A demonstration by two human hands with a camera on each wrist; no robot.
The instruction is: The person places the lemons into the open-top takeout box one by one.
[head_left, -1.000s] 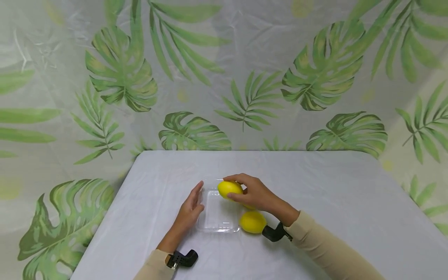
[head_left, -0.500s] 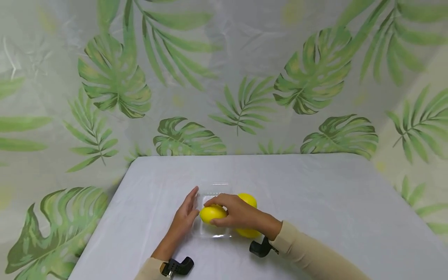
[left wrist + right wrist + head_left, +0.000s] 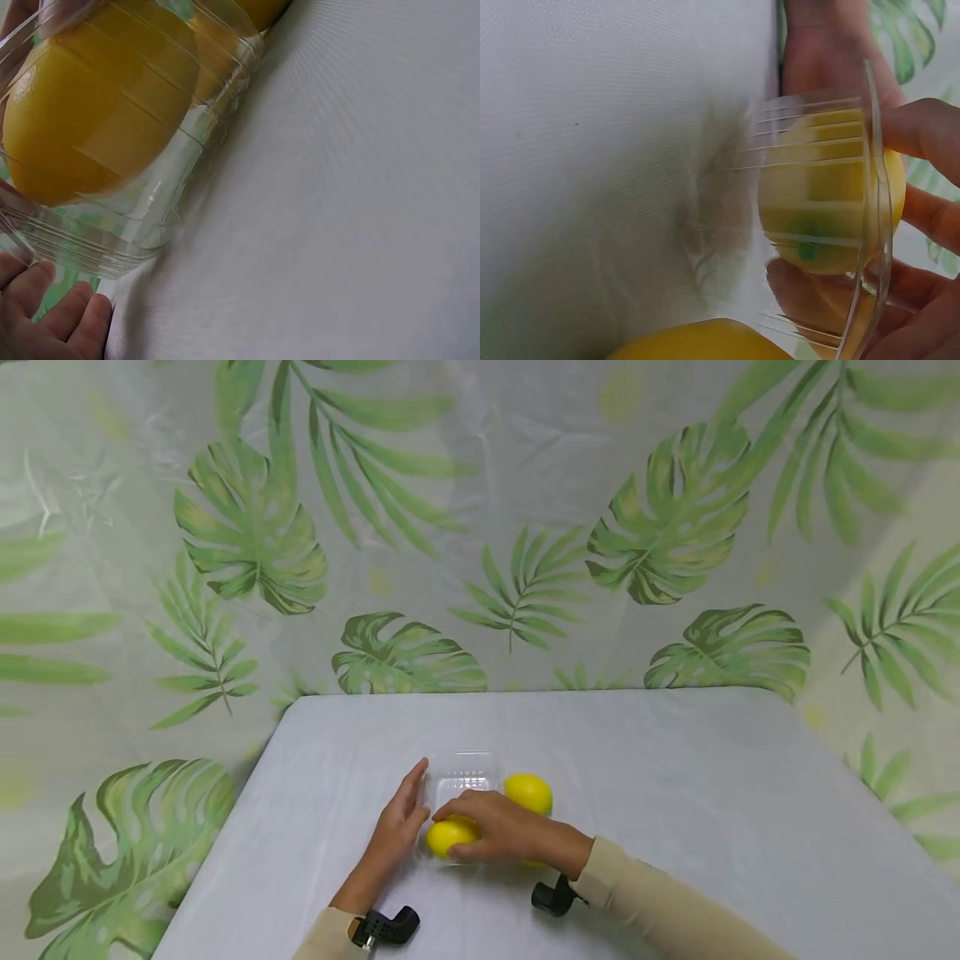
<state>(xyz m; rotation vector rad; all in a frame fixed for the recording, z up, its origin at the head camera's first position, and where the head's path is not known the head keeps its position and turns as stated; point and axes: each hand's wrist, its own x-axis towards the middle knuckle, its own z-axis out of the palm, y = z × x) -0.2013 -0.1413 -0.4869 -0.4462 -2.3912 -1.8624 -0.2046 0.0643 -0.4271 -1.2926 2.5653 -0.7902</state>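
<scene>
- Near the front-left corner of the clear plastic tray, right hand has fingers and thumb curled round a yellow lemon, holding it down inside the tray.
- Right wrist view: lemon seen through the ribbed tray wall, fingertips wrapped over it.
- Left hand lies flat, fingers straight, against the tray's left wall; grips nothing. Left wrist view shows those fingertips just beside the tray corner, lemon behind the wall.
- No writing or label readable on lemons or tray.
- Second lemon sits on the white tablecloth, just beside the tray's right wall, beyond the right hand. Another yellow shape under the right wrist is mostly hidden.
- Black wrist mounts on both arms; leaf-print curtain behind the table.
</scene>
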